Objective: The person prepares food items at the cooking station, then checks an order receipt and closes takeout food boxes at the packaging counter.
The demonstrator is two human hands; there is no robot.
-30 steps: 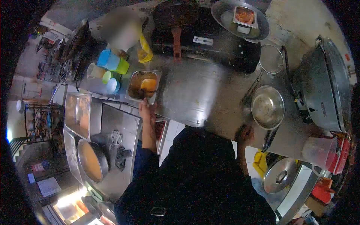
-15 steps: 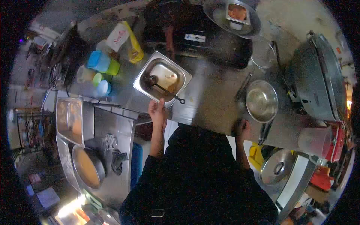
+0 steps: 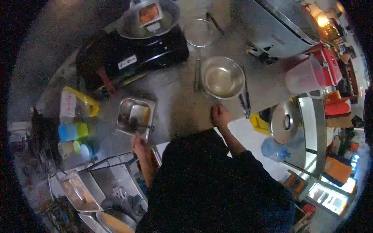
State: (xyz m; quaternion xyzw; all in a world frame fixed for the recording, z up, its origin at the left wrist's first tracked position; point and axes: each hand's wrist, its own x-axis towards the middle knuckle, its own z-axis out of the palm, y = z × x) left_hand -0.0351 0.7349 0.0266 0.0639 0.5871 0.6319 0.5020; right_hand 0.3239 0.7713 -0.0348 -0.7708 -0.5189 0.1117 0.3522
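My left hand point(image 3: 140, 144) is at the near edge of a square steel pan point(image 3: 121, 116), its fingers closed on the rim. A dark-handled ladle point(image 3: 144, 126) lies in the pan, which holds a little brownish-yellow residue. My right hand point(image 3: 220, 114) is curled near the counter's front edge, just below a round steel bowl point(image 3: 223, 77); whether it holds anything is hidden. Dark-handled tongs point(image 3: 244, 101) lie to the right of the bowl, and a wire strainer point(image 3: 199, 33) lies beyond it.
A black stove point(image 3: 155, 54) with a wide pan point(image 3: 171, 19) stands at the back. Coloured cups point(image 3: 68, 133) and a yellow packet point(image 3: 88, 104) are at the left. A clear jug point(image 3: 305, 77) stands right, near a large grey appliance point(image 3: 268, 35). Food trays point(image 3: 79, 192) sit lower left.
The view has swung to the right. The square pan was turned cornerwise half a second ago and now sits straighter. My left hand remains at its rim; my right hand stays near the counter edge.
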